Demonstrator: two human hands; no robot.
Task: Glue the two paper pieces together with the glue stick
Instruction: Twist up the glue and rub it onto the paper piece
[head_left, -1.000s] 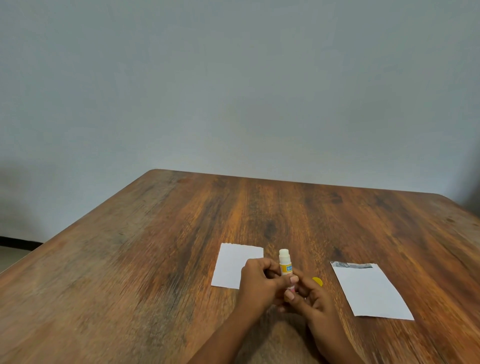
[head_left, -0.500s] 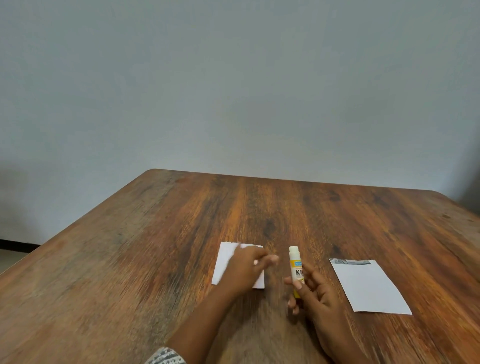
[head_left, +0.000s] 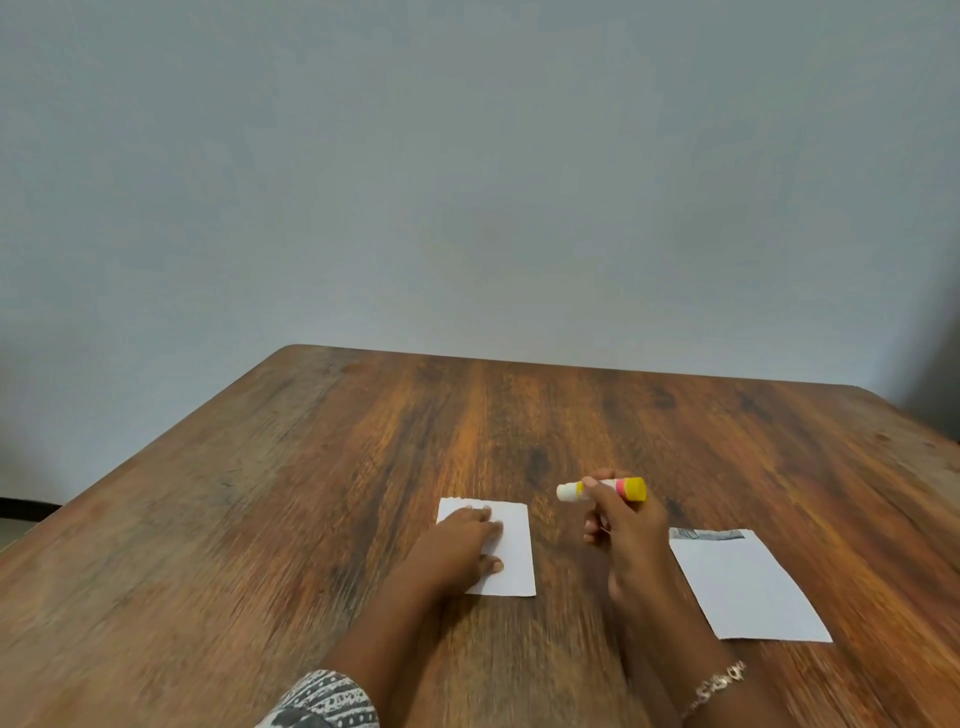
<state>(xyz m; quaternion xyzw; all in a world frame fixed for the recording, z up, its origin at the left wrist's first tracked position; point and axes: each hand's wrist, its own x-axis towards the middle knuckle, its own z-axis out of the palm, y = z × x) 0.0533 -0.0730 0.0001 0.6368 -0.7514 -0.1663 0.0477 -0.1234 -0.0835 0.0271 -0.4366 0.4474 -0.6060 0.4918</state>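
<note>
- Left hand (head_left: 464, 540) lies flat, fingers spread, on the small paper piece (head_left: 511, 551); I read this as pinning it so it won't slide under the glue.
- Right hand (head_left: 626, 530) is closed round the glue stick (head_left: 602, 490), held sideways above the table (head_left: 311, 493), white tip toward the pinned sheet, not yet touching it.
- Second paper piece (head_left: 748, 587) lies flat well to the right, untouched, presumably waiting to be pressed on.

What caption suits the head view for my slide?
Left hand flat on small white paper piece; right hand holds uncapped yellow-based glue stick.
</note>
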